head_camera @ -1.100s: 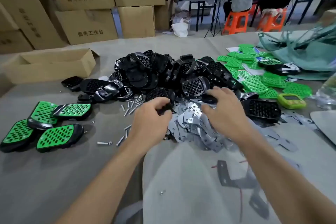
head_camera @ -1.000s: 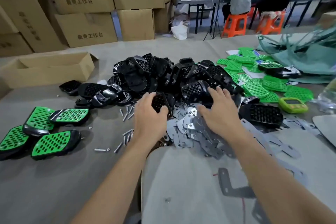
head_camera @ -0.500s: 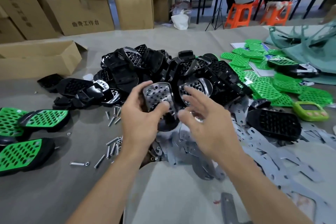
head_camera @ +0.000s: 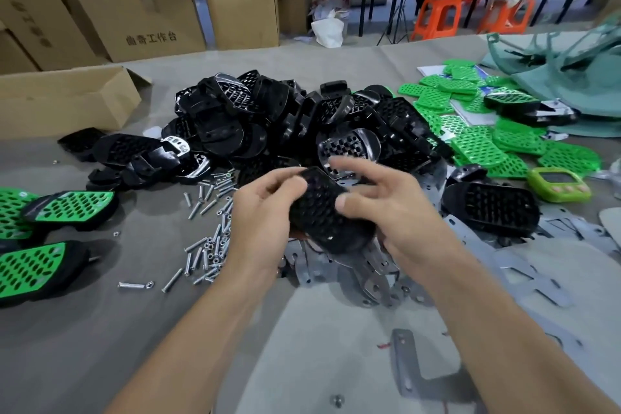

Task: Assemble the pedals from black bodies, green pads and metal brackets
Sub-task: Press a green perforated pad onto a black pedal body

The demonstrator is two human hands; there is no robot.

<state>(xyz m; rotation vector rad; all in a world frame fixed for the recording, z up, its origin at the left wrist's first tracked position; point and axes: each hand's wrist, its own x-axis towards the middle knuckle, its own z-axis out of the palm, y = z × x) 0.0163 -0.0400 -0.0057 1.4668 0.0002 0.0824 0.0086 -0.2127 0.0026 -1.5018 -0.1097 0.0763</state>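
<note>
A black pedal body (head_camera: 324,212) with a honeycomb of holes is held above the table between both hands. My left hand (head_camera: 260,217) grips its left edge with curled fingers. My right hand (head_camera: 389,212) presses its thumb on the right edge, the other fingers spread and blurred behind it. Beyond lies a big heap of black bodies (head_camera: 285,124). Loose green pads (head_camera: 477,144) are spread at the right. Grey metal brackets (head_camera: 353,269) are piled under my hands. Finished green-and-black pedals (head_camera: 67,208) lie at the left.
Loose bolts (head_camera: 210,239) are scattered left of my hands. An open cardboard box (head_camera: 67,101) sits at back left, stacked cartons behind it. A green timer (head_camera: 559,188) and a lone black body (head_camera: 492,212) lie right. People sit on orange stools far back.
My left hand picked a black body out of the heap and brought it toward me. My right hand left the bracket pile and came up to the body's right edge.
</note>
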